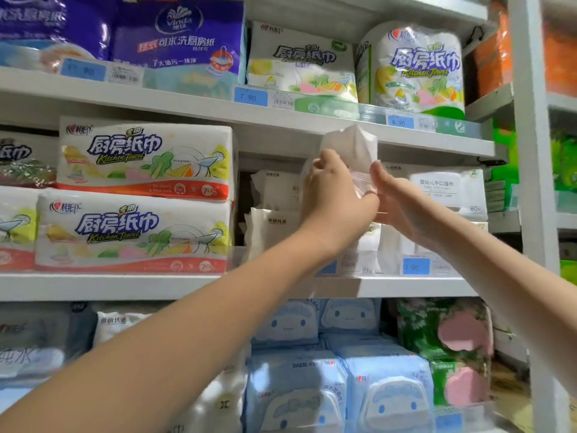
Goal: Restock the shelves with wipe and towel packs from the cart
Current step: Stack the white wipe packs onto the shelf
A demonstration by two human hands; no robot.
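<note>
Both my arms reach up to the middle shelf [406,284]. Between my hands stands a white wipe pack [351,148], upright, its top near the shelf board above. My left hand [335,195] grips its left side with curled fingers. My right hand [395,198] lies against its right side with fingers straight. More white wipe packs [271,210] are stacked behind it, and others [443,192] sit to its right. The cart is out of view.
Kitchen towel packs [140,195] fill the middle shelf's left part. The top shelf holds a purple pack [178,39] and a kitchen towel roll [415,70]. Blue wipe packs [343,370] and green ones [449,339] sit below. A white upright post [534,151] stands at right.
</note>
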